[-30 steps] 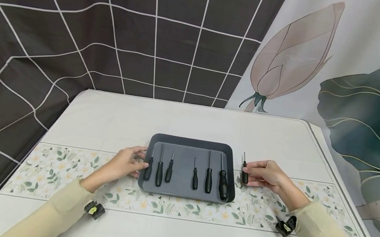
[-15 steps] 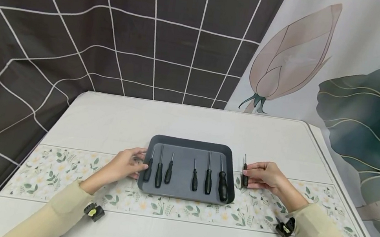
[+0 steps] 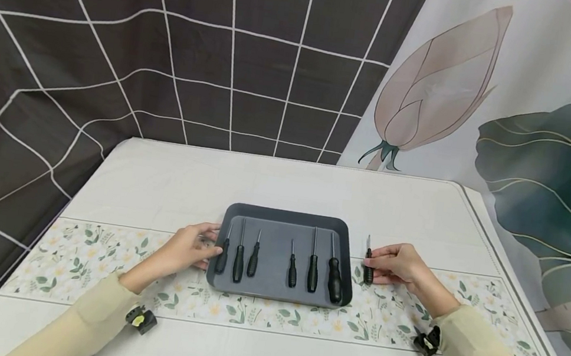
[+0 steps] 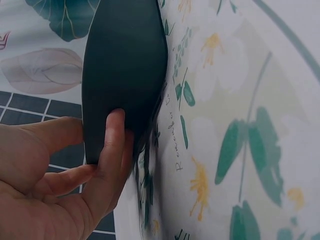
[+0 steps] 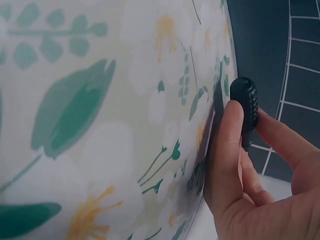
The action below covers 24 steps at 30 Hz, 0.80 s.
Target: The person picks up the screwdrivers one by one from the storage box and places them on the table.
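Observation:
In the head view, my left hand [image 3: 186, 249] grips the left wall of a grey rectangular tray [image 3: 273, 265]. Its thumb hooks over the rim, while in the left wrist view the fingers lie against the tray's outer side [image 4: 125, 60]. Several black-handled screwdrivers lie in the tray in two groups, among them a thick one [image 3: 335, 279] at the right end. To the right of the tray, my right hand [image 3: 400, 266] pinches a small black screwdriver [image 3: 368, 270] by its handle, shaft pointing away from me. The right wrist view shows the ribbed handle end [image 5: 245, 95] between thumb and fingers.
A white tablecloth [image 3: 285, 184] with a floral band [image 3: 109, 263] covers the table. Behind and to the left hangs a dark gridded curtain [image 3: 262, 62]; a white one with plant prints [image 3: 434, 101] hangs at the right.
The right hand's screwdriver has come slightly down and nearer to the person, still beside the tray. The left hand stays on the tray, and the screwdrivers in the tray keep their places.

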{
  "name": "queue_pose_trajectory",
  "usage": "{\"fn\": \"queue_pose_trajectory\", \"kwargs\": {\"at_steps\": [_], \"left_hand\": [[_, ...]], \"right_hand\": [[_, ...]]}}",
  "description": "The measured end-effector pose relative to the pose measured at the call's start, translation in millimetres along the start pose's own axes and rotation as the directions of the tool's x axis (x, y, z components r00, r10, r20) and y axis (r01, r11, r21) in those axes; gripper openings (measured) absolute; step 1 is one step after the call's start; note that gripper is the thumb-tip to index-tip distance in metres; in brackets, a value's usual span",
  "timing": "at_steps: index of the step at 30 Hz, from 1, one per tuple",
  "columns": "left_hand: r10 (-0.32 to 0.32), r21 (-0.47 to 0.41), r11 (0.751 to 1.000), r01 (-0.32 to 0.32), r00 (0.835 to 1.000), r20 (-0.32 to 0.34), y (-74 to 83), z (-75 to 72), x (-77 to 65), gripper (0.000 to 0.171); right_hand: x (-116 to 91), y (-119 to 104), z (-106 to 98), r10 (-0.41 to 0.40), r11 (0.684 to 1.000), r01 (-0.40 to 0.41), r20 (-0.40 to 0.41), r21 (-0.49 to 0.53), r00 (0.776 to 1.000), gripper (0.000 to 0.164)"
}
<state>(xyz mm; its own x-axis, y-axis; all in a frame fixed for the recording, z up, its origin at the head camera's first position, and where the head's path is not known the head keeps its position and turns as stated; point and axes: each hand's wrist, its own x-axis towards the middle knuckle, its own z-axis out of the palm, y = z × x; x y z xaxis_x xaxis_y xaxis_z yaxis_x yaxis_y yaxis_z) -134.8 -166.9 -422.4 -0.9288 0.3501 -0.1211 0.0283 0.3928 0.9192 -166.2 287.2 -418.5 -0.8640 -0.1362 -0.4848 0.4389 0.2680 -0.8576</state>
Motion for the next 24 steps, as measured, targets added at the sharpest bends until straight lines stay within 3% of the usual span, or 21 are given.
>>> {"fn": "queue_pose_trajectory", "kwargs": {"at_steps": [11,24], "left_hand": [[0.004,0.025,1.0,-0.004,1.0,-0.003,-1.0,0.3,0.1,0.058],[0.006,0.045,0.999,-0.006,1.0,-0.005,-1.9,-0.4,1.0,0.057]], "right_hand": [[4.0,0.1,5.6,0.002,0.997,-0.008,-0.065,-0.079,0.998,0.033],[4.7,-1.5,3.3,-0.012,0.993,0.006,-0.048,-0.118,0.999,0.038]]}}
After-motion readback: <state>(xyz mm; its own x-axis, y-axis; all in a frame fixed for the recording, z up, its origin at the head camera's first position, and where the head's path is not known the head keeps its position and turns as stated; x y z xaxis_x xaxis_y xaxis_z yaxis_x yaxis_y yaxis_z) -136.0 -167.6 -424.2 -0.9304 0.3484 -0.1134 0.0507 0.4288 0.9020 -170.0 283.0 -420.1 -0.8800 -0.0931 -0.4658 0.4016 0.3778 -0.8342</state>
